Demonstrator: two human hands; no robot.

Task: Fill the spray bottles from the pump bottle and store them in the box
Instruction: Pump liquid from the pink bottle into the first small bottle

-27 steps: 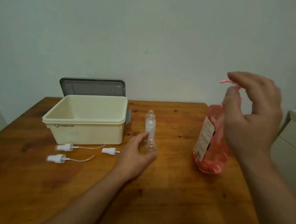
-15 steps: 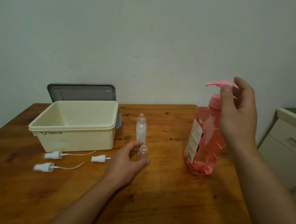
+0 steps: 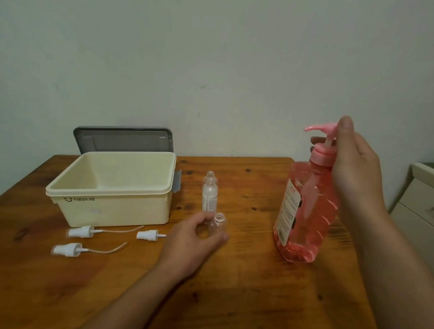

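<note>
A small clear spray bottle [image 3: 218,222], uncapped, is held upright on the wooden counter [image 3: 240,294] by the left hand [image 3: 192,242], whose fingers [image 3: 202,218] are curled around its body. A second uncapped bottle [image 3: 209,194] stands just behind it. The pink pump bottle [image 3: 307,211] stands to the right, well apart from the small bottle; its neck is gripped by the right hand [image 3: 354,168], fingers wrapped behind the collar and the thumb [image 3: 345,124] raised at the pump head [image 3: 321,127].

For the step to be done well, the small bottle's mouth should be brought directly under the spout tip before any press is made, and the pump should be pressed slowly, since the opening is narrow and spills are likely.

The cream box [image 3: 111,187] sits open at the left, its grey lid [image 3: 122,138] propped behind it. Three white spray tops [image 3: 80,232] lie in front of the box. A logo is printed on the box front, but it cannot be read with certainty; the label text on both bottles is too small to be made out
</note>
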